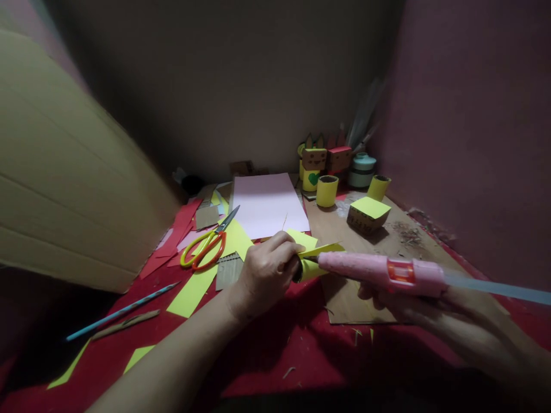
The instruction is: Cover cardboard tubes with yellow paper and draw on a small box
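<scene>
My left hand (pixel 271 265) is closed on a cardboard tube (pixel 313 270) partly wrapped in yellow paper. A loose flap of the yellow paper (pixel 322 249) stands off the tube. My right hand (pixel 387 301) grips a pink hot glue gun (pixel 365 271) from below. Its dark nozzle tip points left, in the gap between flap and tube; whether it touches either I cannot tell. A long translucent glue stick (pixel 495 288) sticks out of the gun's back end. The fingers of my right hand are partly hidden beneath the gun.
Orange-and-yellow-handled scissors (pixel 209 244) lie left on paper scraps. A pink paper sheet (pixel 271 203) lies behind. Two yellow-wrapped tubes (pixel 327 191), a yellow-topped cardboard box (pixel 369 215) and decorated figures (pixel 314 166) stand at back right. A blue pencil (pixel 123 310) lies left; a cardboard sheet (pixel 353 304) lies right.
</scene>
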The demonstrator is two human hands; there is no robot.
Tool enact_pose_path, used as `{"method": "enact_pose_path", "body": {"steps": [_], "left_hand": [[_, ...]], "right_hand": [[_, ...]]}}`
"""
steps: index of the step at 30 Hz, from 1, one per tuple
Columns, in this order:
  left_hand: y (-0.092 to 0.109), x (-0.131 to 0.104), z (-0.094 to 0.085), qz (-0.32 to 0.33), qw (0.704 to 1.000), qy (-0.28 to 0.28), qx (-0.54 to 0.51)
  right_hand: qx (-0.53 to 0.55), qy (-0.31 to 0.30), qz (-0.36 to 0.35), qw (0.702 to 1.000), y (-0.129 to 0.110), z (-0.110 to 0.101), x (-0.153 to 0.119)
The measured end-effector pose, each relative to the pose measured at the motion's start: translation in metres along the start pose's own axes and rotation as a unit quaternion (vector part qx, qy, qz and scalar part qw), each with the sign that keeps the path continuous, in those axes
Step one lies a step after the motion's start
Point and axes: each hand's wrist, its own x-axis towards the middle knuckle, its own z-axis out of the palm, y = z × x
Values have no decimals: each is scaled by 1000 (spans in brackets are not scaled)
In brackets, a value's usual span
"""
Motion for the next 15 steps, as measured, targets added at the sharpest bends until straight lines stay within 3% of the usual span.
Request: {"method": "enact_pose_path", "body": {"steps": [10,15], "left_hand": [[1,-2,3,1,1000,2,13],[2,-3,3,2,1000,4,9]], "right_hand": [[26,-77,28,996,4,-1,2],[38,-57,62,996,7,-2,-1]]}}
